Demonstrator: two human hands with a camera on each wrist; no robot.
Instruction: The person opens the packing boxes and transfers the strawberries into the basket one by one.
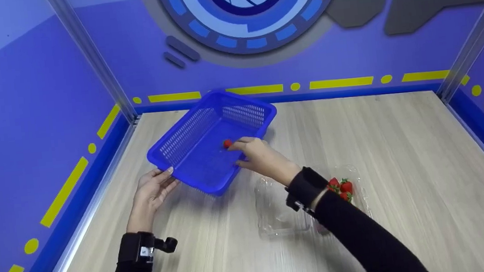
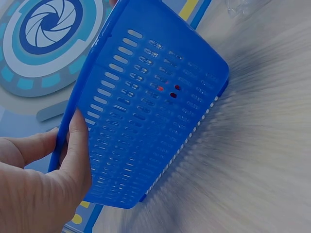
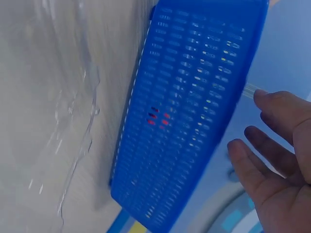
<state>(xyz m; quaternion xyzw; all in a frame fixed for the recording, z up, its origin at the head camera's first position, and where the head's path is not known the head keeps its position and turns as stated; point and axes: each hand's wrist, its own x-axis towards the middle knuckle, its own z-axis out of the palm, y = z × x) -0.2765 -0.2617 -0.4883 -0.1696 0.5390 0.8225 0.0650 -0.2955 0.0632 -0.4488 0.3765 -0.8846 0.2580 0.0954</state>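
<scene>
My left hand [image 1: 152, 191] pinches the near-left rim of a blue plastic basket [image 1: 201, 155], thumb on one side and fingers on the other in the left wrist view. The basket sits at an angle on the table, with slotted walls. One red strawberry [image 1: 227, 143] lies inside, its red also showing through the wall slots in both wrist views. Over the basket's right side is my right hand [image 1: 261, 156], its fingertips close to the strawberry in the head view. The right wrist view shows these fingers [image 3: 245, 162] spread and loosely bent, holding nothing, beside the basket's rim.
A clear plastic box [image 1: 276, 212] stands on the wooden table right of the basket, partly behind my right forearm. Several strawberries [image 1: 345, 186] are in its right part. Blue panels [image 1: 306, 69] with yellow marks enclose the table at the back and sides.
</scene>
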